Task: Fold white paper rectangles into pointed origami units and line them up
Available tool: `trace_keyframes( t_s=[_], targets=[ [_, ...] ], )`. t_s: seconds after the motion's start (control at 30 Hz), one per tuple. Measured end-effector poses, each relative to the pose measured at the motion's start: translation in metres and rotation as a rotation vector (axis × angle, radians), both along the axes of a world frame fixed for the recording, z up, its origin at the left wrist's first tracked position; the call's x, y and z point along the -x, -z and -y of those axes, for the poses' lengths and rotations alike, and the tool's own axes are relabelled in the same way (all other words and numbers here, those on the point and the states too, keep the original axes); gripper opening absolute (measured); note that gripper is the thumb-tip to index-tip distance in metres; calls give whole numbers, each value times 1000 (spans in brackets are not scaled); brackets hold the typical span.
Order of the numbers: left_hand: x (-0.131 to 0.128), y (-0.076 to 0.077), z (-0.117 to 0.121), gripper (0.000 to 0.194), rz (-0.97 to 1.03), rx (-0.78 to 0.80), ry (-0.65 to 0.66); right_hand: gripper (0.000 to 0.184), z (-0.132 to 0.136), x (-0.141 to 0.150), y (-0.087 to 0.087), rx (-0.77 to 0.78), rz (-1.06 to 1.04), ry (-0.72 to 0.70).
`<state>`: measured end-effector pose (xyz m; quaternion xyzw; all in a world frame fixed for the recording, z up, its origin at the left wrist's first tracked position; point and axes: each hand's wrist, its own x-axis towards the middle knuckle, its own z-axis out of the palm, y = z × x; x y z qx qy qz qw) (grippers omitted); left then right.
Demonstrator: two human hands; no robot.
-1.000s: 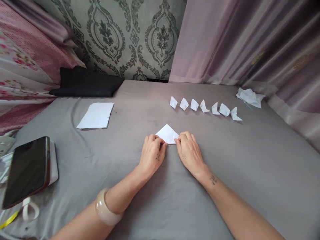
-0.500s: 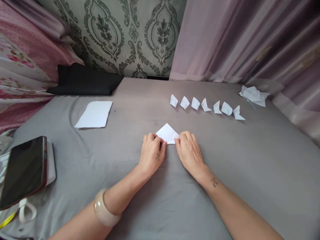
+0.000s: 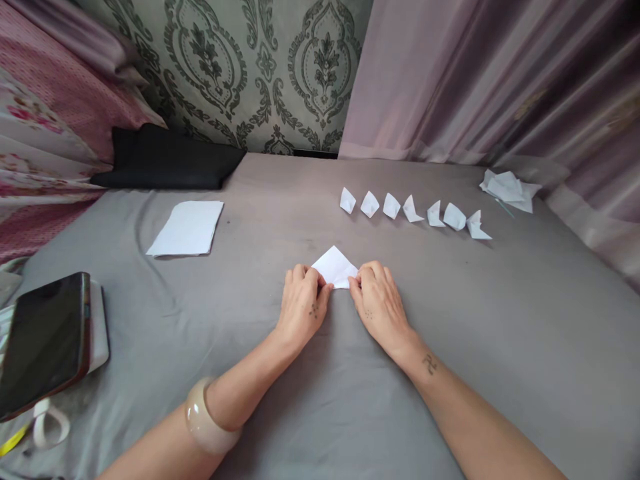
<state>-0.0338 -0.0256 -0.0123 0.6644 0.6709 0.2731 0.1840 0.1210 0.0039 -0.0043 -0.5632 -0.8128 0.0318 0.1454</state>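
Note:
A folded sheet of white paper (image 3: 336,268) lies on the grey cloth, its point facing away from me and its folded edge towards me. My left hand (image 3: 303,299) pinches the left corner, thumb at the near edge and fingertips partly hidden behind it. At the right corner my right hand (image 3: 379,297) grips the paper between thumb and curled fingers. Beyond my hands stands a row of several small folded paper pieces, among them a diamond-shaped piece (image 3: 369,205) and a piece with upturned points (image 3: 479,226).
To the left lies a stack of white paper sheets (image 3: 189,229), with a folded black cloth (image 3: 170,159) behind it. A dark-screened phone (image 3: 47,340) rests on a white object at the left edge. Crumpled white papers (image 3: 510,189) sit far right by the curtain (image 3: 425,87).
My hands and the folded paper keep nearly the same place. Only a slight shift of the whole view shows.

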Motion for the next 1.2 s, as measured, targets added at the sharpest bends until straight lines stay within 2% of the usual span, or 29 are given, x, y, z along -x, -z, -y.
trace_keyframes(
  t_s=[0.1, 0.37, 0.67, 0.8, 0.9, 0.97, 1.03, 1.13, 1.2],
  targets=[
    [-1, -2, 0, 7, 14, 5, -1, 21, 0, -1, 1, -14, 8, 6],
    [-3, 3, -3, 32, -42, -28, 105, 22, 0, -3, -2, 21, 59, 41],
    [0, 6, -3, 38, -85, -16, 130, 21, 2, 0, 0, -6, 81, 64],
    [1, 5, -4, 38, -107, -16, 138, 19, 0, -13, 4, -25, 97, 96],
    [1, 6, -4, 39, -118, -18, 141, 15, 0, -26, 5, -35, 9, 126],
    [1, 7, -4, 39, -125, -30, 141, 19, 5, -27, 2, -72, -99, 107],
    [1, 8, -5, 39, -130, -41, 143, 30, 14, -20, -3, -105, -165, 31],
    [1, 8, -5, 39, -133, -29, 139, 37, 33, 0, -8, -3, -112, -165],
    [1, 7, -6, 38, -130, -15, 134, 33, 42, 12, -8, 20, -41, -182]
  ],
)
